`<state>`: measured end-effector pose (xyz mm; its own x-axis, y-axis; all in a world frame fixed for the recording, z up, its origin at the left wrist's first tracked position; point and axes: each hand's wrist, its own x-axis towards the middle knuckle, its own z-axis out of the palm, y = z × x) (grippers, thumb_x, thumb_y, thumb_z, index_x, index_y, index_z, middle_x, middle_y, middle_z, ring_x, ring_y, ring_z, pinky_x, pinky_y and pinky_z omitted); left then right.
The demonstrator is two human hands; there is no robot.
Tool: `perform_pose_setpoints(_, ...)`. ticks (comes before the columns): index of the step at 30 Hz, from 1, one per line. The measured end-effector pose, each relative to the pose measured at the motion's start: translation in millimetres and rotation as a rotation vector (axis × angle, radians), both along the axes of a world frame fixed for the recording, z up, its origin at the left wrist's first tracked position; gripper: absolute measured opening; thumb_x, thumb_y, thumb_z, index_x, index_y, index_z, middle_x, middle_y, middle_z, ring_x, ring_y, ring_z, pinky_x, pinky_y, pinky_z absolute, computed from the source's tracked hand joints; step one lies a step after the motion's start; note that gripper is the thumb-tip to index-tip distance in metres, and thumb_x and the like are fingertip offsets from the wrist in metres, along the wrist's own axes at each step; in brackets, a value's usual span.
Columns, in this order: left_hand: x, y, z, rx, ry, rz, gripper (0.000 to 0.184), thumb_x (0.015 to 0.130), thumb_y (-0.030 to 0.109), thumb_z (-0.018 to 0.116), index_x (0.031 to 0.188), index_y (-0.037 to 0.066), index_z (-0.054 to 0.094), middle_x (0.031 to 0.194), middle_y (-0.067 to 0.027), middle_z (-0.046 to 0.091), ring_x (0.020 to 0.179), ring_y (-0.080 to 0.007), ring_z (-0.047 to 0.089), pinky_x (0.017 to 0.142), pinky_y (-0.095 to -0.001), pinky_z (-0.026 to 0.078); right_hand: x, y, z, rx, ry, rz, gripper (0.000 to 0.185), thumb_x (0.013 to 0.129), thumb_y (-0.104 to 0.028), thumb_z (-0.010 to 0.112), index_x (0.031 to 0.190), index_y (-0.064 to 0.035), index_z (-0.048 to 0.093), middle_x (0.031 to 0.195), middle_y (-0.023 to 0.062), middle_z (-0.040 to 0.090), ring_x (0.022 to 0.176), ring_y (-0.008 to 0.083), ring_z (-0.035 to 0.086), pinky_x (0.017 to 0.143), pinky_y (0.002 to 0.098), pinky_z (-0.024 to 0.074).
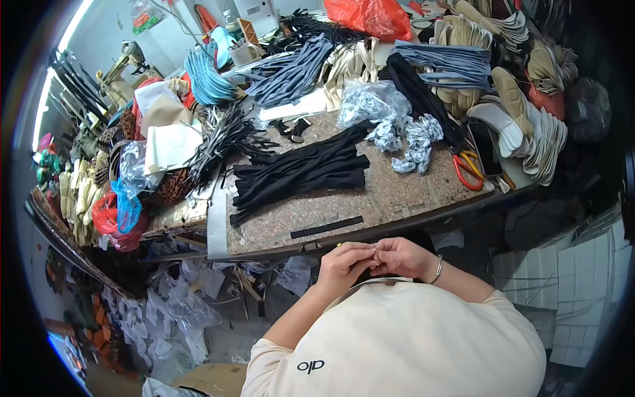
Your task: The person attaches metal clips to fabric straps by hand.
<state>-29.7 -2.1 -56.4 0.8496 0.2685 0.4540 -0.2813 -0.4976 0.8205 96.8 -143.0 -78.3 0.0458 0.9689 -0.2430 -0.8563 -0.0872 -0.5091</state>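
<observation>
My left hand (345, 266), with a yellow ring, is closed with the fingertips pinched at the front edge of the stone-topped table (410, 206). My right hand (405, 258), wearing a silver bracelet, meets it fingertip to fingertip. Whatever lies between the fingers is too small to make out. Just beyond them a single flat black strip (327, 227) lies along the table's edge. Farther back is a loose pile of black fabric strips (301, 169). Red-and-yellow-handled scissors (468, 173) rest to the right, beside a dark phone (486, 149).
Crumpled clear plastic (374, 102) and silvery wads (417, 142) sit behind the strips. Bundles of blue-grey strips (291, 69), black cords (228, 139) and beige pads (512, 99) crowd the back and sides. A sewing machine (126, 69) stands at back left. Plastic scraps (175, 304) cover the floor.
</observation>
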Motion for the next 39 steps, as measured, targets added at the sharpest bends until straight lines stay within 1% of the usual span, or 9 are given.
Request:
perform_pose_setpoints(8, 70, 63, 11, 0.411, -0.082, 0.323, 0.03, 0.071, 0.0, 0.067, 0.101, 0.007, 0.063, 0.098, -0.0071, 0.061, 0.081, -0.0231, 0.058, 0.072, -0.0311, 0.047, 31, 1, 23, -0.108, -0.625, -0.38, 0.009, 0.084, -0.004, 0.062, 0.09, -0.0011, 0.057, 0.079, 0.007, 0.061, 0.072, 0.0141, 0.06, 0.068, 0.0217, 0.0506)
perform_pose_setpoints(14, 104, 74, -4, 0.788, 0.054, 0.48, 0.024, 0.069, 0.004, 0.069, 0.093, 0.005, 0.065, 0.093, -0.0059, 0.063, 0.08, -0.0229, 0.057, 0.072, -0.0312, 0.046, 34, -14, 34, -0.159, -0.7, -0.51, 0.01, 0.082, -0.003, 0.063, 0.089, -0.001, 0.057, 0.074, 0.006, 0.062, 0.067, 0.0134, 0.06, 0.068, 0.0218, 0.0508)
perform_pose_setpoints(18, 106, 86, -7, 0.501, -0.084, 0.28, 0.024, 0.068, 0.003, 0.07, 0.092, 0.005, 0.065, 0.09, -0.006, 0.065, 0.077, -0.0219, 0.059, 0.07, -0.0303, 0.046, 40, -21, 35, -0.208, -0.759, -0.567, 0.008, 0.082, -0.002, 0.063, 0.088, -0.0021, 0.057, 0.076, 0.0063, 0.061, 0.068, 0.0137, 0.06, 0.067, 0.022, 0.0508)
perform_pose_setpoints(22, 84, 122, 29, -0.189, -0.156, 0.415, 0.009, 0.08, 0.0, 0.062, 0.088, 0.004, 0.06, 0.084, -0.0057, 0.061, 0.069, -0.0142, 0.058, 0.059, -0.0244, 0.047, 50, -17, 35, -0.089, -0.674, -0.571, 0.008, 0.083, -0.001, 0.061, 0.089, -0.003, 0.057, 0.077, 0.0074, 0.061, 0.07, 0.0148, 0.06, 0.068, 0.0226, 0.0508)
perform_pose_setpoints(25, 46, 120, 123, -0.289, -0.362, 0.585, 0.025, 0.083, -0.001, 0.058, 0.107, 0.005, 0.058, 0.088, -0.0064, 0.06, 0.068, -0.0113, 0.056, 0.06, -0.0189, 0.048, 58, -12, 40, 0.004, -0.59, -0.55, 0.008, 0.083, 0.0, 0.06, 0.09, -0.0036, 0.057, 0.08, 0.0083, 0.061, 0.073, 0.0155, 0.06, 0.069, 0.0232, 0.0508)
perform_pose_setpoints(28, 22, 106, 155, -0.171, -0.357, 0.519, 0.025, 0.08, -0.005, 0.058, 0.102, 0.003, 0.064, 0.084, -0.0086, 0.066, 0.06, -0.0089, 0.055, 0.053, -0.017, 0.045, 65, 4, 53, 0.182, -0.419, -0.49, 0.008, 0.084, 0.001, 0.058, 0.09, -0.0044, 0.057, 0.089, 0.0101, 0.06, 0.079, 0.0166, 0.06, 0.07, 0.0242, 0.0507)
perform_pose_setpoints(29, 26, 91, 158, -0.167, -0.157, 0.395, 0.022, 0.079, -0.004, 0.06, 0.099, 0.003, 0.065, 0.081, -0.0075, 0.066, 0.058, -0.0084, 0.054, 0.052, -0.0169, 0.044, 64, 12, 60, 0.218, -0.415, -0.477, 0.008, 0.085, 0.001, 0.057, 0.091, -0.0045, 0.057, 0.095, 0.0106, 0.058, 0.083, 0.0171, 0.059, 0.072, 0.0249, 0.0505)
perform_pose_setpoints(33, 47, 58, 105, -0.274, 0.358, 0.147, 0.018, 0.077, 0.0, 0.062, 0.094, 0.001, 0.065, 0.075, -0.0056, 0.064, 0.056, -0.0077, 0.051, 0.05, -0.0157, 0.039, 45, 44, 69, 0.295, -0.448, -0.465, 0.01, 0.085, 0.001, 0.056, 0.092, -0.004, 0.059, 0.107, 0.0097, 0.055, 0.09, 0.017, 0.056, 0.076, 0.0257, 0.0498)
perform_pose_setpoints(39, 58, 49, 68, -0.602, 0.324, 0.054, 0.019, 0.077, 0.001, 0.061, 0.096, -0.002, 0.062, 0.077, -0.0062, 0.063, 0.059, -0.0087, 0.053, 0.053, -0.0163, 0.042, 36, 50, 61, 0.227, -0.442, -0.452, 0.01, 0.085, 0.001, 0.057, 0.093, -0.0023, 0.06, 0.106, 0.009, 0.055, 0.087, 0.0157, 0.056, 0.078, 0.0252, 0.0491)
